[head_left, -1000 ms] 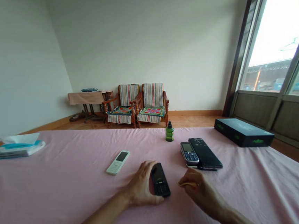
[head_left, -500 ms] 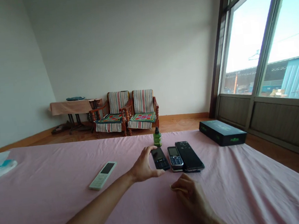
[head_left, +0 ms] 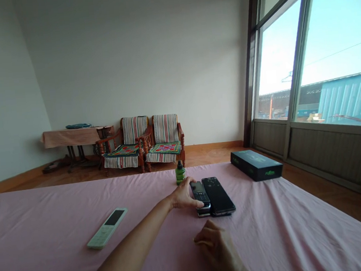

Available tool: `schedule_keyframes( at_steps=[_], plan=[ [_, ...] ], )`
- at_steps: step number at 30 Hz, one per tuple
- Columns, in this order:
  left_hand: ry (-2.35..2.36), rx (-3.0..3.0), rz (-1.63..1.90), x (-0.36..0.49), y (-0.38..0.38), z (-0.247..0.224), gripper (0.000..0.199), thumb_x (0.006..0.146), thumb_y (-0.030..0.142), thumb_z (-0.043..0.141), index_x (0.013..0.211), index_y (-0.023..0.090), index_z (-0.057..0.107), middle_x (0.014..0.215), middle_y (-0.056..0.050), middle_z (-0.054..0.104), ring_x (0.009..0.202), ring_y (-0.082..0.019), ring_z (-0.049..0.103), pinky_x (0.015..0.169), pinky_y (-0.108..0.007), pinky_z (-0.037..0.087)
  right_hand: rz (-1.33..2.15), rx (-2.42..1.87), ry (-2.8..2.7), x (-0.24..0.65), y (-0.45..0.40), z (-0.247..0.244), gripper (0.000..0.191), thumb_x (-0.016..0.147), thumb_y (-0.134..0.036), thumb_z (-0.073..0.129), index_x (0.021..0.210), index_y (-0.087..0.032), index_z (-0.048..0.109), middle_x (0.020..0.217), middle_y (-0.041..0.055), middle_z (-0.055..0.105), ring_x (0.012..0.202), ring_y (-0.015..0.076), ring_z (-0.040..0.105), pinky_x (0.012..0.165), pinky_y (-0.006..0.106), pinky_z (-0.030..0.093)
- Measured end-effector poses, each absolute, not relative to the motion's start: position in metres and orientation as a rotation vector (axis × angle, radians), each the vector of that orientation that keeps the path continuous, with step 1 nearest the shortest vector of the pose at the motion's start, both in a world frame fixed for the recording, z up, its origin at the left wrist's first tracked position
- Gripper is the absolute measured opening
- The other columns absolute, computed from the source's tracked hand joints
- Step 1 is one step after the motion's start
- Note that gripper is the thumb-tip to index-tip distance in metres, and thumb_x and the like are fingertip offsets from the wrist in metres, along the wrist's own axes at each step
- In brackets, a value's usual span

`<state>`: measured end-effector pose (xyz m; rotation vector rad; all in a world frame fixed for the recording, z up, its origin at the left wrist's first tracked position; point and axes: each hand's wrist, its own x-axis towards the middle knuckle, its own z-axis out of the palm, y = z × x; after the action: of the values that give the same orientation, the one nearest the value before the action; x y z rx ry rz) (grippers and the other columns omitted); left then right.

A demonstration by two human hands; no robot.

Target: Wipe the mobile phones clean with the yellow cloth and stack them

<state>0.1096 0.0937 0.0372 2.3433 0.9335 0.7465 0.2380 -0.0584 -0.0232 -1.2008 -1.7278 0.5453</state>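
Observation:
My left hand [head_left: 185, 194] grips a black keypad phone [head_left: 200, 193], thumb at its near end and fingers at its far end. This phone lies over another keypad phone [head_left: 204, 212], of which only the near edge shows beneath. Directly to the right is a large black smartphone [head_left: 219, 195], lying flat, with something thin under its edge. My right hand [head_left: 217, 246] is closed just above the bed, nearer to me; a pale yellowish edge shows at its fingers, too small to name. A pale green-white keypad phone [head_left: 107, 228] lies apart on the left.
A small green bottle [head_left: 180, 173] with a black cap stands behind my left hand. The dark box [head_left: 256, 164] lies at the right rear of the pink sheet [head_left: 153, 260]. Two wooden armchairs [head_left: 164, 149] and a cloth-covered table [head_left: 70, 137] stand by the far wall.
My left hand has moved the black keypad phone right, from beside the other keypad phone to on top of it. My right hand stays closed. The view has turned slightly right.

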Motion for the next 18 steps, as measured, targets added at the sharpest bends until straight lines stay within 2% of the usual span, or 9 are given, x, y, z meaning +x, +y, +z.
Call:
schedule_keyframes(
  at_steps=[11, 14, 18],
  plan=[
    [0.843, 2.358, 0.683, 0.106, 0.105, 0.031, 0.117, 0.046, 0.054, 0.084, 0.141, 0.016, 0.027, 0.140, -0.020, 0.041, 0.130, -0.033, 0.039, 0.106, -0.045, 0.031, 0.505, -1.234, -1.743, 0.236, -0.054, -0.025, 0.034, 0.057, 0.005, 0.046, 0.068, -0.017, 0.070, 0.074, 0.0020, 0.059, 0.066, 0.0120, 0.059, 0.056, 0.020, 0.039],
    [0.954, 2.383, 0.793, 0.095, 0.095, 0.030, 0.111, 0.056, 0.058, 0.077, 0.142, 0.014, 0.024, 0.145, -0.021, 0.032, 0.135, -0.033, 0.031, 0.109, -0.046, 0.026, 0.490, -1.242, -1.740, 0.237, -0.057, -0.023, 0.033, 0.057, 0.005, 0.046, 0.069, -0.016, 0.070, 0.073, 0.0022, 0.058, 0.065, 0.0124, 0.058, 0.056, 0.020, 0.039],
    [1.179, 2.403, 0.924, 0.051, 0.080, 0.031, 0.084, 0.077, 0.057, 0.059, 0.141, 0.016, 0.025, 0.144, -0.018, 0.036, 0.134, -0.030, 0.033, 0.110, -0.047, 0.025, 0.493, -1.262, -1.749, 0.238, -0.059, -0.020, 0.032, 0.058, 0.004, 0.047, 0.069, -0.016, 0.070, 0.073, 0.0017, 0.058, 0.065, 0.0125, 0.058, 0.055, 0.020, 0.038]
  ],
)
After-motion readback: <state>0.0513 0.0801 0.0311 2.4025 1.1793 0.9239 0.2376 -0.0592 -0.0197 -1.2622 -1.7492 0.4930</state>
